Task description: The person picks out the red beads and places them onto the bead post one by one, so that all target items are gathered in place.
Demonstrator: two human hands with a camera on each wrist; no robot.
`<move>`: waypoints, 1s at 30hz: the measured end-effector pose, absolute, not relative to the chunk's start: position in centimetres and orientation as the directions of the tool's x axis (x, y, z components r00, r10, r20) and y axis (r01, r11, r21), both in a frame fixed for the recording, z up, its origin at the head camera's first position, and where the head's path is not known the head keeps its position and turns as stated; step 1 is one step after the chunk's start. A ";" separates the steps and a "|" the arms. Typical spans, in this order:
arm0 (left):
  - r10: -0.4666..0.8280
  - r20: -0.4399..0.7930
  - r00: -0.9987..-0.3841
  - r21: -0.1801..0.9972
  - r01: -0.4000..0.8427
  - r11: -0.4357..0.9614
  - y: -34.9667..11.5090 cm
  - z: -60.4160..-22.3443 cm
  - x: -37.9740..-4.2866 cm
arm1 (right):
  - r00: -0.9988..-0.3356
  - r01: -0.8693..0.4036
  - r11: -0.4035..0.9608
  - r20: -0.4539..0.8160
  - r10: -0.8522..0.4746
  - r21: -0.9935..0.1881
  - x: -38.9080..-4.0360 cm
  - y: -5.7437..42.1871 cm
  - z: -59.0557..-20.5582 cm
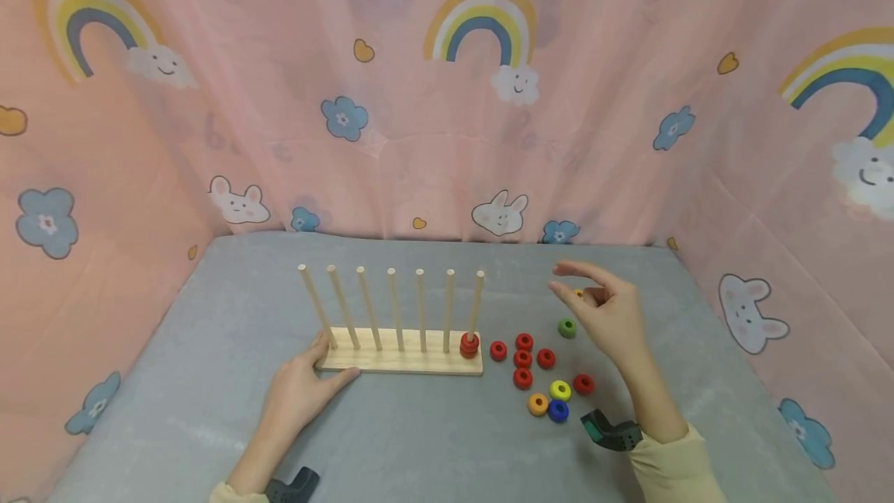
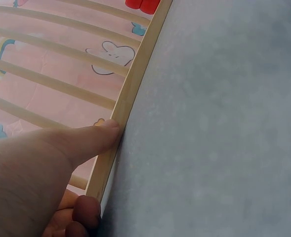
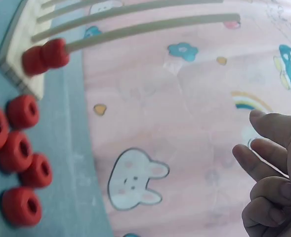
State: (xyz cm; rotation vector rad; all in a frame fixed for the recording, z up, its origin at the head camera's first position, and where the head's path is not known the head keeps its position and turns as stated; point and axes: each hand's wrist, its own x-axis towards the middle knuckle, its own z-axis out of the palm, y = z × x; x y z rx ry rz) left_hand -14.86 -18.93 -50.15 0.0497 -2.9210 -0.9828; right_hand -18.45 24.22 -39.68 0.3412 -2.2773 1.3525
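Right hand (image 1: 611,318) hovers over the grey table (image 1: 419,441) near a green ring (image 1: 566,328), thumb and forefinger apart. Left hand (image 1: 299,390) grips the left end of the wooden peg rack (image 1: 401,364), whose rightmost peg (image 1: 476,305) bears two red rings (image 1: 469,345); loose red rings (image 1: 522,359) lie just beside its right end.

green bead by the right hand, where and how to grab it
Likely best to pinch the green bead by opposite sides of its round outer wall, with the right hand coming from above: it lies flat, hole facing up, apart from the red beads.
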 end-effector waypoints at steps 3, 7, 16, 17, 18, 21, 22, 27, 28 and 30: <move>-0.048 0.044 -0.998 0.604 -0.012 0.797 -18.9 -50.2 -14.9 | -0.879 -0.396 0.496 0.475 0.039 -0.773 -17.9 25.4 -40.5; -0.045 0.044 -0.998 0.603 -0.010 0.798 -18.9 -50.2 -14.9 | -0.902 -0.338 0.522 0.428 0.056 -0.783 -16.8 26.9 -41.7; -0.049 0.065 -0.997 0.599 -0.001 0.801 -19.0 -50.2 -14.8 | -0.942 -0.255 0.561 0.334 0.040 -0.788 -14.5 29.2 -44.3; -0.049 0.069 -0.996 0.598 0.002 0.801 -19.0 -50.2 -14.8 | -0.945 -0.249 0.559 0.324 0.037 -0.791 -14.3 29.4 -44.5; -0.050 0.074 -0.996 0.596 0.004 0.803 -19.0 -50.2 -14.8 | -0.949 -0.243 0.555 0.314 0.035 -0.795 -14.1 29.6 -44.8; -0.050 0.085 -0.995 0.596 0.010 0.803 -19.0 -50.3 -14.9 | -0.960 -0.213 0.559 0.279 0.034 -0.802 -13.5 30.0 -45.5; -0.050 0.086 -0.995 0.596 0.011 0.803 -19.0 -50.3 -14.9 | -0.962 -0.204 0.561 0.272 0.038 -0.802 -13.3 30.0 -45.8; -0.050 0.083 -0.995 0.598 0.010 0.801 -19.0 -50.4 -15.0 | -0.966 -0.170 0.569 0.252 0.067 -0.804 -12.7 30.4 -46.8; -0.049 0.081 -0.996 0.597 0.009 0.802 -19.0 -50.4 -15.0 | -0.966 -0.167 0.564 0.247 0.069 -0.808 -12.6 30.4 -47.0; -0.046 0.077 -0.996 0.596 0.009 0.803 -19.0 -50.4 -15.0 | -0.969 -0.161 0.552 0.237 0.068 -0.818 -12.5 30.7 -47.5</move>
